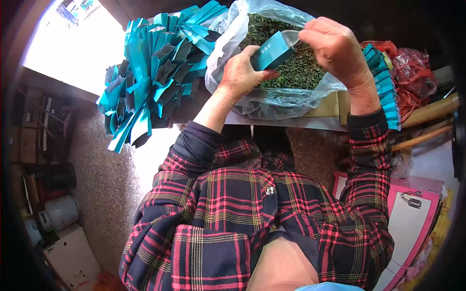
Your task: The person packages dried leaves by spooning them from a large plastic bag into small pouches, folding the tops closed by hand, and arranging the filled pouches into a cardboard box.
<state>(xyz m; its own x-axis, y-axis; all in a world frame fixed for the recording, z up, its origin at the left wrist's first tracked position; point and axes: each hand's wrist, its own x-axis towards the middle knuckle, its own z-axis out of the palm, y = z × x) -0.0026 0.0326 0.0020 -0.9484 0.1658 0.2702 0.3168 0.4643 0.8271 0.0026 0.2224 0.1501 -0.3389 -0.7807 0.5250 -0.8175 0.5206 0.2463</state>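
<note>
We see a teal packet (273, 51) held aslant over the clear plastic bag (286, 103) of dried green leaves (293, 75), near the front edge of the surface (291, 123). It looks smooth and boxy, with small pale marks on one face and a silvery lining at its open mouth. The left hand (244, 73) is clamped around it; the right hand (336, 47) is at the mouth, fingers bunched, and we cannot tell what they grip.
</note>
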